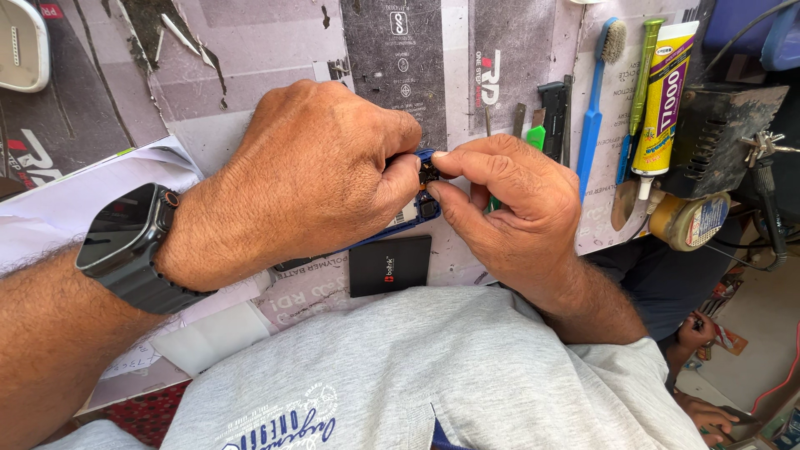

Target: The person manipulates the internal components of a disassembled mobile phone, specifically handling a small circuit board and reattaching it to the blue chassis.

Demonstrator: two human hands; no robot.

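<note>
My left hand (304, 179), with a dark smartwatch (125, 237) on its wrist, wraps around a blue phone frame (417, 212) and covers most of it. My right hand (512, 204) meets it from the right, thumb and forefinger pinched on a small dark part (429, 173) at the phone's upper corner. Just below the hands a black flat battery (389, 265) lies on the bench. How the small part sits in the phone is hidden by my fingers.
A blue toothbrush (596, 92), a yellow-and-white glue tube (662, 100), a green tool (644, 71) and black tweezers (554, 112) lie at the right. Further right stand a black box (725, 137) and a round tin (692, 221). White paper (75, 196) lies left. Another person's hand (698, 329) shows lower right.
</note>
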